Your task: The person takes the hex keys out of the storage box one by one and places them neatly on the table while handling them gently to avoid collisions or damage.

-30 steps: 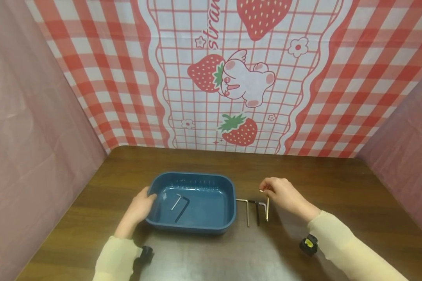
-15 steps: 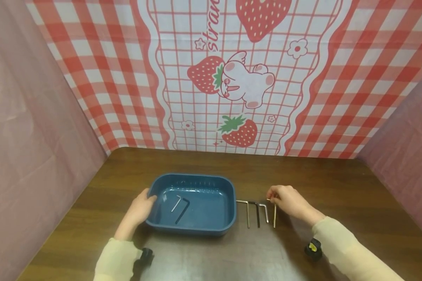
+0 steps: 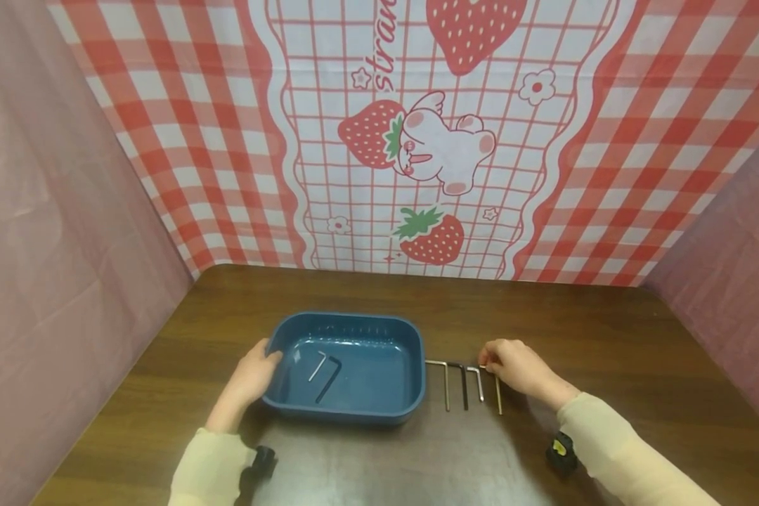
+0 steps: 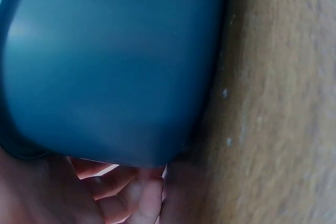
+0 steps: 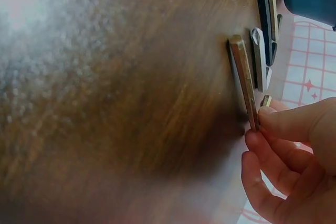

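Observation:
My left hand (image 3: 248, 376) grips the left end of a blue plastic basin (image 3: 379, 383), thumb over the rim and fingers against the outer wall. Inside lie a small silver hex key (image 3: 317, 368) and a larger black hex key (image 3: 330, 383). My right hand (image 3: 520, 367) pinches a brass-coloured hex key (image 3: 499, 397) near its bend; its long arm points toward me, low over the table or touching it. Left of that key lie a silver hex key (image 3: 480, 386), a black hex key (image 3: 464, 390) and another brass-coloured hex key (image 3: 446, 390), side by side.
Brown wood-grain table (image 3: 544, 457) carries everything. A red-and-white checked strawberry cloth (image 3: 228, 176) hangs behind it, and pink curtains (image 3: 57, 246) close off both sides. The leftmost loose key's short arm reaches the basin's right wall.
My right hand has moved right and a little toward me with the brass-coloured hex key, away from over the silver one, and has come lower. The left hand and basin stay put.

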Demonstrator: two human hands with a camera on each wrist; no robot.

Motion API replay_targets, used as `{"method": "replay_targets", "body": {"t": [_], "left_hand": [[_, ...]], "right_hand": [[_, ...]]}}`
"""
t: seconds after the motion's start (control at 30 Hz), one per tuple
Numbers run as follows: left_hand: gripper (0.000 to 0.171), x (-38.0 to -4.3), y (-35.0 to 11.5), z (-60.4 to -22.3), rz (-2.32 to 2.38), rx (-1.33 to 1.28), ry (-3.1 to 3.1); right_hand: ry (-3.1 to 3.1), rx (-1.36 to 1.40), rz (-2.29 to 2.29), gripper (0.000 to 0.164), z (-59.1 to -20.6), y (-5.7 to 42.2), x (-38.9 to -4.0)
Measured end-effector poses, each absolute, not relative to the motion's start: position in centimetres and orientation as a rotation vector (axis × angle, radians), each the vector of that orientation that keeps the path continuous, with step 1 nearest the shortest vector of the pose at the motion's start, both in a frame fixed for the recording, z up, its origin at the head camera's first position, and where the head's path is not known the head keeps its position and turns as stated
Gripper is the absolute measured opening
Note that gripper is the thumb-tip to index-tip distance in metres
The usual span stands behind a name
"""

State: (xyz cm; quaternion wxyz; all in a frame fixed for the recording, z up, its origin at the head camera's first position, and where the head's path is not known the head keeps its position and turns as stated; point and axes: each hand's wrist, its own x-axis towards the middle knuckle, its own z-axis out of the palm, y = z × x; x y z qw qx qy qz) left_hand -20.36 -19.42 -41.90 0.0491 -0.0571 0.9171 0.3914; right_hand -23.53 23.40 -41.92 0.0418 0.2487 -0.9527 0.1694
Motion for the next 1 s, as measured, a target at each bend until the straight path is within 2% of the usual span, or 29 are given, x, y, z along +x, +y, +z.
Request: {"method": "replay_targets", "body": {"t": [0.33,1.0], "left_hand": [[0.046,-20.63,-19.35,-41.93,1.193,-0.169,2.798],[0.048,-20.47,-19.45,-42.03,1.194,-0.177,2.784]], "right_hand": [[-2.889,0.769,0.508,0.014,-41.91,23.35,-23.58],[-2.923,0.721,0.497,0.011,-42.45,23.18,-23.29]]}}
